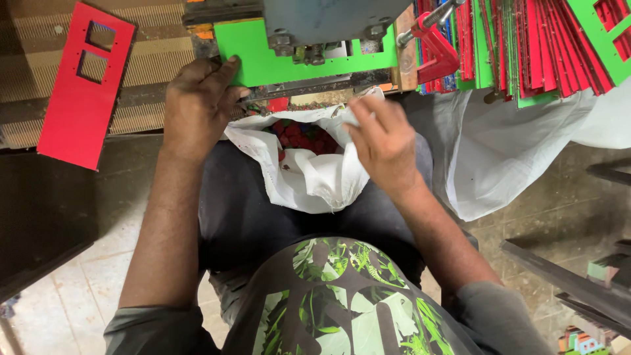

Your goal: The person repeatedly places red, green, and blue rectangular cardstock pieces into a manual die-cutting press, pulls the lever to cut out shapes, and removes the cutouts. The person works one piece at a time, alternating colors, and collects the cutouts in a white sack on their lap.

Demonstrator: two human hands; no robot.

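On the lap, a white cloth bag (pixel 309 177) is sagging open, holding small red scraps (pixel 299 135). Right hand (pixel 384 144) is pinching the bag's soft rim, fingers (pixel 368 115) clenched on the cloth. Left hand (pixel 197 105) is pressing a flat green sheet (pixel 253 59), fingers extended on its edge, under a grey metal press (pixel 322 26). Farther off, a red cut-out panel (pixel 82 89) is lying flat on a ribbed surface (pixel 151 52), and thin red and green sheets (pixel 532 46) are standing stacked on edge.

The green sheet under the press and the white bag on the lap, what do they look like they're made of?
Green sheet: probably rigid plastic or coated board; flat, matte, evenly coloured, clean straight edges. The left hand rests against it.
White bag: seemingly thin woven or nonwoven fabric; soft folds, dull surface. The right hand grips its rim.
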